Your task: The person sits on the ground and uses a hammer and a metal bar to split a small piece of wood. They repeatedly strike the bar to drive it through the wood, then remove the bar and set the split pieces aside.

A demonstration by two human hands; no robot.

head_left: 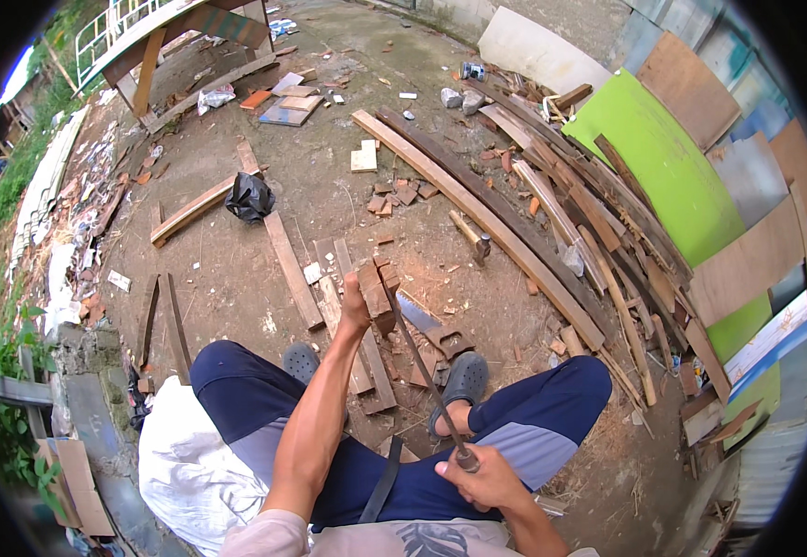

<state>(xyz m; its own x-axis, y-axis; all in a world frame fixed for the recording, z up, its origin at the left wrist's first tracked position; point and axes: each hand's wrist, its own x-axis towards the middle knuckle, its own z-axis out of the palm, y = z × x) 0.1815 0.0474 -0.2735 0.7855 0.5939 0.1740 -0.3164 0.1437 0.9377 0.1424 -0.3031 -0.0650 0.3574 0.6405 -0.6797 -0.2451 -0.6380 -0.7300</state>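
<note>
"Which way does the long tool (419, 362) run?"

"On a slant: its handle (466, 459) sits low and right, near the lap, and the thin shaft points away and leftward, up to the right side of a wooden block (377, 299)."

"And the hands?"

"The right hand (489, 480) has its fingers wrapped round the handle. The left hand's (354, 302) fingers grasp the block, out beyond the knees; a saw (419, 317) lies on the ground (329, 190)."

Shirt (352, 541): pale pinkish, dark leaf-like print (440, 538)
Left sleeve (269, 534): short, pale
Trousers (556, 399): navy blue, grey panels (535, 453)
Clogs (465, 379): dark grey, rounded, perforated
</note>
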